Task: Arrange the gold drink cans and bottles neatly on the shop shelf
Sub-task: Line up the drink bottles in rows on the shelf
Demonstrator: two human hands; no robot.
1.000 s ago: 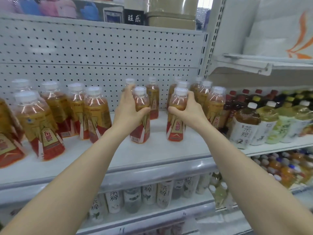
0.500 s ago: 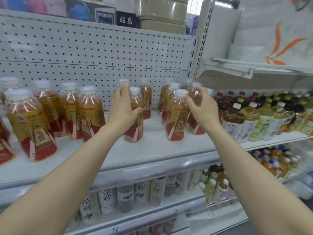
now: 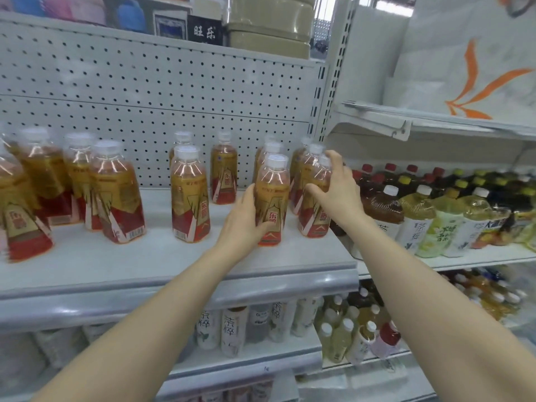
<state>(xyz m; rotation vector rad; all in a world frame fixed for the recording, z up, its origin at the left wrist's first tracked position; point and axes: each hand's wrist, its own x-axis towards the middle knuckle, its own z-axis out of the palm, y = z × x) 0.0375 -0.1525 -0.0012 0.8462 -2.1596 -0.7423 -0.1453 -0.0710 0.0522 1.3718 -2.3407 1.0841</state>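
The left hand [image 3: 243, 224] had left the middle bottle [image 3: 190, 195] and clasped the front bottle [image 3: 271, 201] beside it; the right hand [image 3: 336, 192], fingers spread, rested on the rightmost bottle [image 3: 314, 204]. The shelf's [image 3: 174, 256] right cluster was tightening.

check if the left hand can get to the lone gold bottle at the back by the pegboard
Probably yes: the left hand rests on a front bottle, and the shelf between it and the back bottle looks bare.

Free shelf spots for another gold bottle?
Bare shelf along the front lip, and a gap between the left bottle cluster and the middle front bottle. Crowded at the right, where the left hand and right hand work.
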